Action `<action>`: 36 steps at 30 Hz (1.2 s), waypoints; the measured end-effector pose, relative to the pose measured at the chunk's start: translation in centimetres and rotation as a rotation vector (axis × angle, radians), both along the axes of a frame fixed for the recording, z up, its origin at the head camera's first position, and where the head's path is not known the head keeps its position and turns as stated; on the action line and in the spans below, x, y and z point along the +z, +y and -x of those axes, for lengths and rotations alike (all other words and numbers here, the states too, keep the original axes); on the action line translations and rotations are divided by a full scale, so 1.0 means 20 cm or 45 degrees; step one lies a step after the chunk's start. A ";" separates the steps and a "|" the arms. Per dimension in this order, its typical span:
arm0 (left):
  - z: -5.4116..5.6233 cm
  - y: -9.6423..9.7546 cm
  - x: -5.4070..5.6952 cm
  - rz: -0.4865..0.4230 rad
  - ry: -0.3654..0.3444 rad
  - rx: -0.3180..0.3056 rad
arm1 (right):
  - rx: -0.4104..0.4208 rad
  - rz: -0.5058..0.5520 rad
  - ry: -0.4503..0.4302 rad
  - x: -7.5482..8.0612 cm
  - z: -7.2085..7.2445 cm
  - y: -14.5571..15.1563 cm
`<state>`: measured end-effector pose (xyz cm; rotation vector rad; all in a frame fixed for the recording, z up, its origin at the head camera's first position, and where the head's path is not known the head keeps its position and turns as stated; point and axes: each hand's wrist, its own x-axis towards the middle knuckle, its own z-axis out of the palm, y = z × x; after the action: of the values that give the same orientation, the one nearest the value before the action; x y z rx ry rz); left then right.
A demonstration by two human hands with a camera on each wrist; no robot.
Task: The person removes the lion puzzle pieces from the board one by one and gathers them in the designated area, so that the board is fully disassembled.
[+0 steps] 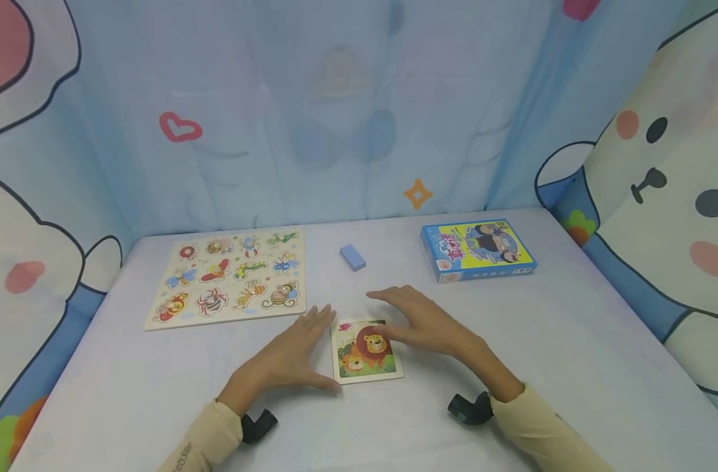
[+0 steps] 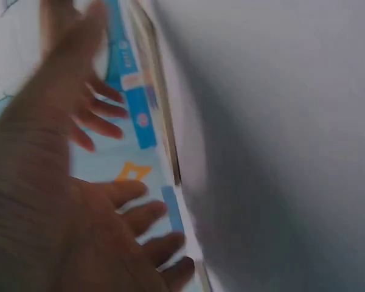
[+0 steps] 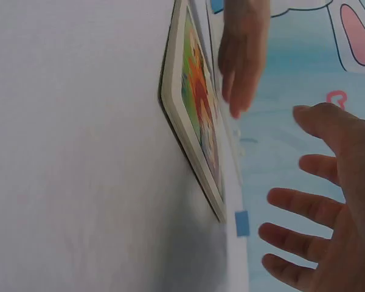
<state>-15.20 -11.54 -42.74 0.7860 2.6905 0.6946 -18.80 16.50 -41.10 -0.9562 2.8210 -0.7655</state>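
A small lion jigsaw puzzle (image 1: pixel 367 354) in a pale wooden frame lies flat on the table between both hands. To its left is the left hand (image 1: pixel 290 357), fingers extended and thumb near the puzzle's lower left corner. The right hand (image 1: pixel 429 324) hovers at the upper right, its thumb over the lion picture. Neither hand grips anything; whether the left thumb touches the frame I cannot tell. In the right wrist view the puzzle (image 3: pixel 198 103) appears edge-on, apart from the spread fingers (image 3: pixel 304 207) of the right hand.
A wooden insect puzzle board (image 1: pixel 235 278) lies at the back left. Behind the lion puzzle sits a blue eraser-like block (image 1: pixel 353 257). At the back right is a blue and yellow box (image 1: pixel 478 250). A patterned curtain (image 1: pixel 335 111) hangs along the table's far edge.
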 end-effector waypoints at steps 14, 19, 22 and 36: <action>0.00 0.00 -0.10 0.011 0.066 0.027 | 0.176 0.058 -0.166 -0.11 0.11 -0.18; 0.00 0.00 -0.10 0.020 0.047 0.023 | 0.183 0.046 -0.179 -0.12 0.11 -0.22; 0.00 0.00 -0.10 0.037 0.053 0.011 | 0.177 0.035 -0.162 -0.12 0.11 -0.24; -0.01 0.00 -0.11 0.051 0.087 0.016 | 0.179 -0.002 -0.105 -0.14 0.11 -0.26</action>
<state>-15.00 -11.49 -44.94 0.7977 2.7638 0.6256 -21.07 11.27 -43.85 -1.0828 2.6514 -0.7671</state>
